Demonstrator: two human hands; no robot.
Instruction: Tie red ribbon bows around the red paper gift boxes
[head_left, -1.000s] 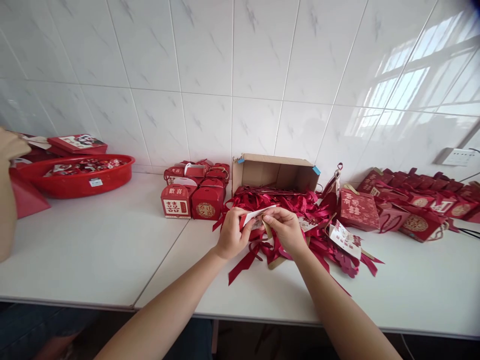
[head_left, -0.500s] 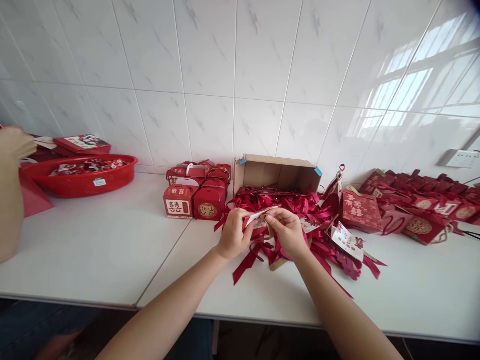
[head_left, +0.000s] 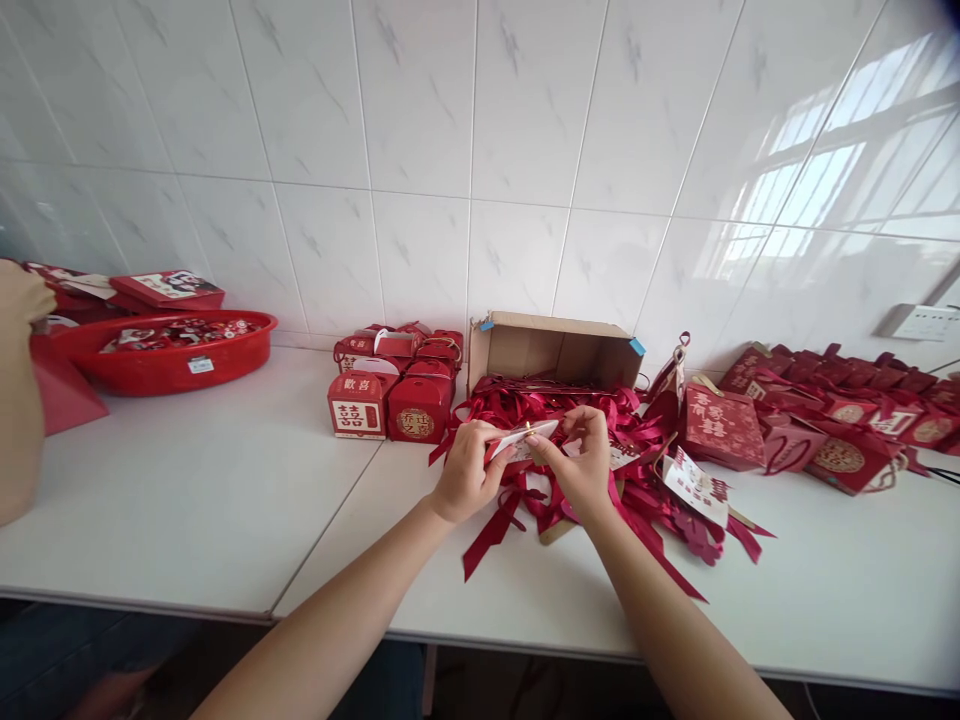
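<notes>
Pinched in my left hand (head_left: 471,472) is a small folded red-and-white card (head_left: 514,450), held above a heap of ribbons. A tiny gold-coloured piece (head_left: 528,429) shows at the card's upper edge; its exact kind is too small to tell. My right hand (head_left: 583,462) has its thumb tip against the card beside this piece, while its index finger is raised and curled apart from the thumb. Dark red ribbons (head_left: 487,535) spread beneath both hands and around them. To the right of my right hand lies a printed white tag (head_left: 696,486).
An open cardboard box (head_left: 555,350) lies behind the ribbons. Red gift boxes (head_left: 420,408) stand left of it, and more boxes (head_left: 724,425) line the right side. A red basin (head_left: 169,360) with small packets is at left, near another person's arm (head_left: 16,400).
My right index finger has lifted away from the thumb, and the hand has opened somewhat. The card has tilted a little, and the gold-coloured piece now shows at its edge.
</notes>
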